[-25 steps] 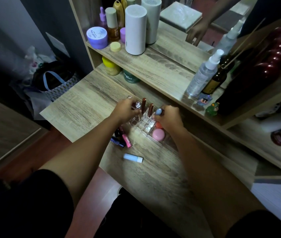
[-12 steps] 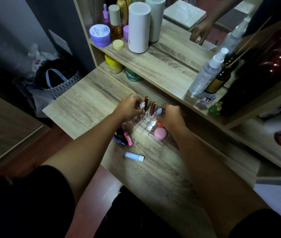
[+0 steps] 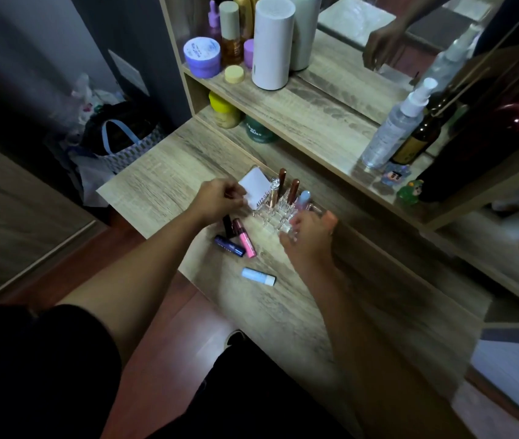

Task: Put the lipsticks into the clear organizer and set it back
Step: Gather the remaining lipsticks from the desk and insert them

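The clear organizer stands on the desk below the shelf. A silver-capped tube, two brown lipsticks and a pale blue one stand upright in it. My left hand pinches a white packet at the organizer's left side. My right hand hovers over the organizer's near right corner with fingers spread, holding nothing I can see. On the desk lie a black lipstick, a pink one, a dark blue one and a light blue tube.
The shelf above carries a white cylinder, a purple jar, a spray bottle and small figurines. A yellow jar and a green jar sit under it. A bag lies on the floor at the left.
My right hand let go of the pale blue lipstick, now standing in the organizer, and drew back toward me. My left hand left the silver-capped tube and now pinches a white packet.
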Motion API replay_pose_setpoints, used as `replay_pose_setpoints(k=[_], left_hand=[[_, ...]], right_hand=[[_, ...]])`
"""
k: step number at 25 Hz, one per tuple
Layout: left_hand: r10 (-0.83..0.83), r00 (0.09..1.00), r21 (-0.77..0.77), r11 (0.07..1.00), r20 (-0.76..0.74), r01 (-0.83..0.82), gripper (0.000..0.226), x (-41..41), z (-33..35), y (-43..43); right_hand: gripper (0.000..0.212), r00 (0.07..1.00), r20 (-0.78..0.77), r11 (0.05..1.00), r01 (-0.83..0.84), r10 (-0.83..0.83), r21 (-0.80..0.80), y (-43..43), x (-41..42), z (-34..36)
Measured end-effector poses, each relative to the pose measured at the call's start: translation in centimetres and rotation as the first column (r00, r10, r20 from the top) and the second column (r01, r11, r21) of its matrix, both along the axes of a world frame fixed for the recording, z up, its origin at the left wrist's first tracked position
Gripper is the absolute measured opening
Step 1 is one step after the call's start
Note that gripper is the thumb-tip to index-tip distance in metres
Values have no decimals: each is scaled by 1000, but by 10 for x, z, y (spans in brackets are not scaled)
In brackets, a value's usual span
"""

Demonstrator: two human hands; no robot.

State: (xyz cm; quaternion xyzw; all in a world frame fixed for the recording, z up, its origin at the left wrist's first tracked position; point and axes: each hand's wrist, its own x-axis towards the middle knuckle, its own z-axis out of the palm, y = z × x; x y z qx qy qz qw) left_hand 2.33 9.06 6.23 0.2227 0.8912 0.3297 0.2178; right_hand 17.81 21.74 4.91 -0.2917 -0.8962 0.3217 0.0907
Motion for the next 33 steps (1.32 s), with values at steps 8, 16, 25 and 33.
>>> replay_pose_setpoints(k=[8,16,25,33], left_hand=[[71,997,-223,972,5,-68,32,-2,-32,-20],[163,985,-245,959,55,-145,41,-6,-56,-14],[277,943,-78,961,182,-267,26,-9,-50,-22],[196,898,224,927,395,-301,30,-6,-37,-32]], right_hand=[[26,927,258,962,-259,273,-90,-31,-23,-38],[29,905,313,958,-277,286,-75,-32,-40,-47],[26,914,311,963,-269,260,-12,-35,-32,-48],[25,984,59,941,-141,167,-309,-29,-26,-46]])
